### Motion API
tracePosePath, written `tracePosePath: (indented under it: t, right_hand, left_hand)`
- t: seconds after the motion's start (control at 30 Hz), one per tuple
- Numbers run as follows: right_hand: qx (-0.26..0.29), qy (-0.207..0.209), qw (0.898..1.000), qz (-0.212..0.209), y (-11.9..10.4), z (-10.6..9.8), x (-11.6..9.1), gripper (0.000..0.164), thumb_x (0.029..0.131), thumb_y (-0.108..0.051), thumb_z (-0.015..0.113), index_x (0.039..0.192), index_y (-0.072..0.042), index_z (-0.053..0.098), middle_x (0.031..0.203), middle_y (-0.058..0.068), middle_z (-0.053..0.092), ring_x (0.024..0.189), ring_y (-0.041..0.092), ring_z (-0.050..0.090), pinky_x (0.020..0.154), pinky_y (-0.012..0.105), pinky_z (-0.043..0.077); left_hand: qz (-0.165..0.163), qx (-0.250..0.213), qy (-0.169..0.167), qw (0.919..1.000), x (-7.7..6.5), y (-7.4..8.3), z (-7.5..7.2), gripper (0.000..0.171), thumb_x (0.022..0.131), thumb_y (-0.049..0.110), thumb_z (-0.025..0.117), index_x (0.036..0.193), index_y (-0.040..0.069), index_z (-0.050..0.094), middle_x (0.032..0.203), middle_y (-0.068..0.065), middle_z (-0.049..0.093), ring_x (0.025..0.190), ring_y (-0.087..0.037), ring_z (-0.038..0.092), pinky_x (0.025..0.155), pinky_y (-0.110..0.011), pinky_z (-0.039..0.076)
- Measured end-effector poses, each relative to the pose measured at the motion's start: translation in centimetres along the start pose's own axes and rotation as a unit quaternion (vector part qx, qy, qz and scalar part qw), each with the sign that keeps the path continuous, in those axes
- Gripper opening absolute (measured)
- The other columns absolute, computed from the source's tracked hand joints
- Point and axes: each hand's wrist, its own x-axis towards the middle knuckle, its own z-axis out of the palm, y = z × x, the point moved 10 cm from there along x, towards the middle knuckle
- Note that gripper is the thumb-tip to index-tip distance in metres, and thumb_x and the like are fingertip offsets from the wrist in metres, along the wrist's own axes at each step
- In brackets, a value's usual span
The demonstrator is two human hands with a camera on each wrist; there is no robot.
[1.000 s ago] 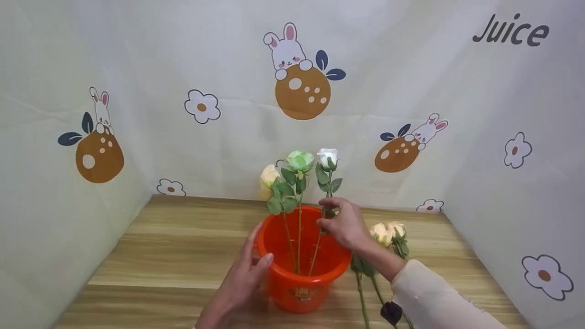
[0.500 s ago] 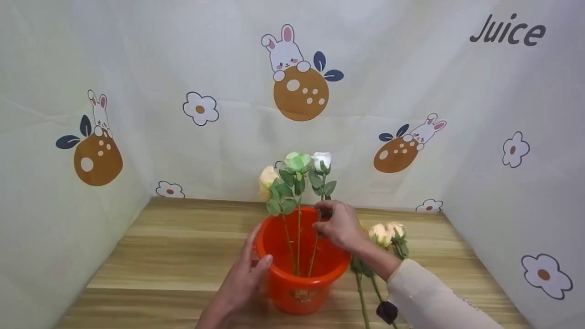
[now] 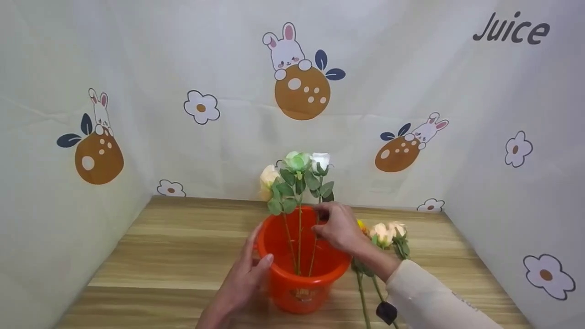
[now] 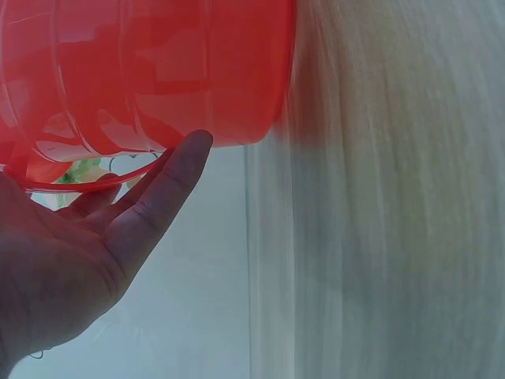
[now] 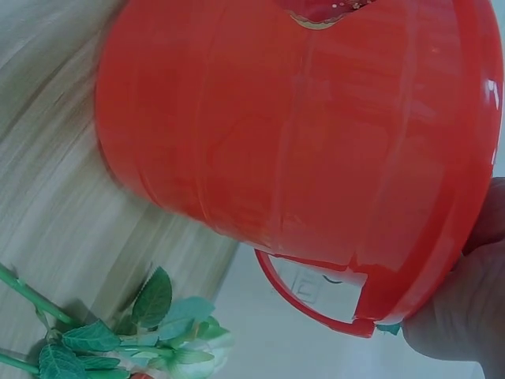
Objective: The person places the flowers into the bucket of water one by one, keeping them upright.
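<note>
The right hand (image 3: 339,228) pinches the white rose (image 3: 321,163) by its stem; leftward of it, the left hand (image 3: 242,278), fingers extended, touches the red bucket (image 3: 281,291).

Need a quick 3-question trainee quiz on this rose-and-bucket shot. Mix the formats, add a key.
1. Fill in the blank: the right hand holds the ____ rose.
2. True or false: the left hand also holds a rose.
3. Put in order, left to right in the head view: the colours of the three blooms above the red bucket.

Key
1. White: the white rose is the one in that hand's fingers.
2. False: the left hand rests against the side of the red bucket.
3. Peach rose, green rose, white rose.
</note>
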Motion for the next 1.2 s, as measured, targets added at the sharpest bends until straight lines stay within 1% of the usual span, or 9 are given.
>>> tracePosePath:
  t: [0.1, 0.3, 0.47, 0.53, 0.77, 0.93, 1.0, 1.07, 1.2]
  right_hand:
    - [-0.007, -0.003, 1.000, -0.004, -0.1, 0.1, 0.0, 0.042, 0.082, 0.005, 0.082, 0.123, -0.001, 0.076, 0.101, 0.012, 0.076, 0.090, 0.021, 0.068, 0.081, 0.037, 0.064]
    - [-0.029, -0.017, 0.999, -0.027, -0.6, 0.5, -0.1, 0.038, 0.080, 0.006, 0.079, 0.117, 0.002, 0.077, 0.091, 0.010, 0.073, 0.083, 0.020, 0.065, 0.076, 0.036, 0.063]
    - [-0.051, -0.027, 0.998, -0.031, -0.8, 0.6, -0.2, 0.038, 0.080, 0.005, 0.078, 0.117, 0.002, 0.078, 0.090, 0.009, 0.074, 0.081, 0.019, 0.066, 0.076, 0.037, 0.064]
    - [-0.060, -0.026, 0.997, -0.041, -1.0, 0.6, -0.1, 0.036, 0.079, 0.005, 0.078, 0.115, 0.002, 0.079, 0.088, 0.008, 0.074, 0.079, 0.019, 0.066, 0.074, 0.036, 0.064]
    - [-0.090, -0.020, 0.993, -0.078, -1.5, 0.8, -0.2, 0.030, 0.076, 0.007, 0.078, 0.104, 0.000, 0.080, 0.077, 0.005, 0.069, 0.070, 0.015, 0.058, 0.063, 0.030, 0.054]
    - [-0.093, -0.041, 0.991, -0.083, -1.7, 1.3, -0.2, 0.019, 0.078, 0.009, 0.075, 0.094, -0.002, 0.078, 0.069, 0.001, 0.060, 0.063, 0.013, 0.053, 0.053, 0.024, 0.047]
    - [-0.095, -0.051, 0.991, -0.081, -1.8, 1.5, -0.3, 0.018, 0.079, 0.009, 0.076, 0.093, -0.002, 0.077, 0.069, 0.001, 0.059, 0.062, 0.013, 0.053, 0.052, 0.024, 0.046]
    - [-0.099, -0.057, 0.990, -0.082, -1.8, 1.7, -0.3, 0.020, 0.079, 0.008, 0.077, 0.096, -0.002, 0.078, 0.071, 0.001, 0.061, 0.064, 0.014, 0.055, 0.053, 0.024, 0.048]
    - [-0.111, -0.065, 0.987, -0.094, -2.0, 2.0, -0.4, 0.021, 0.078, 0.008, 0.076, 0.096, -0.002, 0.078, 0.071, 0.000, 0.061, 0.064, 0.013, 0.054, 0.053, 0.024, 0.047]
  left_hand:
    - [-0.005, 0.000, -0.003, 1.0000, 0.0, 0.0, 0.0, 0.074, 0.107, 0.043, 0.056, 0.168, 0.043, 0.014, 0.174, -0.010, 0.026, 0.139, -0.038, 0.055, 0.111, -0.063, 0.050]
    - [-0.015, -0.002, -0.006, 0.9999, 0.0, -0.2, 0.0, 0.076, 0.107, 0.045, 0.057, 0.168, 0.042, 0.012, 0.175, -0.010, 0.025, 0.138, -0.037, 0.055, 0.109, -0.062, 0.052]
    - [-0.020, -0.003, -0.008, 0.9998, 0.1, -0.3, 0.0, 0.076, 0.107, 0.044, 0.057, 0.168, 0.042, 0.012, 0.175, -0.010, 0.024, 0.138, -0.036, 0.056, 0.108, -0.061, 0.053]
    - [-0.018, -0.001, -0.008, 0.9998, 0.1, -0.3, 0.0, 0.076, 0.107, 0.044, 0.056, 0.168, 0.042, 0.012, 0.175, -0.010, 0.024, 0.137, -0.036, 0.056, 0.108, -0.061, 0.053]
    - [0.006, 0.005, -0.009, 0.9999, 0.2, 0.1, 0.1, 0.073, 0.108, 0.042, 0.056, 0.168, 0.041, 0.014, 0.171, -0.012, 0.033, 0.131, -0.037, 0.060, 0.104, -0.057, 0.057]
    - [-0.002, 0.002, -0.012, 0.9999, 0.2, 0.0, 0.2, 0.074, 0.107, 0.044, 0.056, 0.168, 0.043, 0.013, 0.172, -0.015, 0.030, 0.131, -0.038, 0.060, 0.102, -0.057, 0.058]
    - [-0.005, 0.002, -0.011, 0.9999, 0.2, 0.0, 0.1, 0.075, 0.107, 0.045, 0.056, 0.168, 0.043, 0.013, 0.172, -0.015, 0.030, 0.131, -0.038, 0.060, 0.101, -0.058, 0.058]
    - [-0.008, 0.001, -0.011, 0.9999, 0.2, 0.0, 0.1, 0.075, 0.107, 0.046, 0.056, 0.168, 0.043, 0.013, 0.172, -0.014, 0.029, 0.131, -0.037, 0.060, 0.102, -0.058, 0.058]
    - [-0.006, 0.004, -0.009, 0.9999, 0.2, 0.0, 0.1, 0.075, 0.107, 0.046, 0.056, 0.168, 0.042, 0.012, 0.172, -0.015, 0.028, 0.132, -0.038, 0.059, 0.101, -0.059, 0.058]
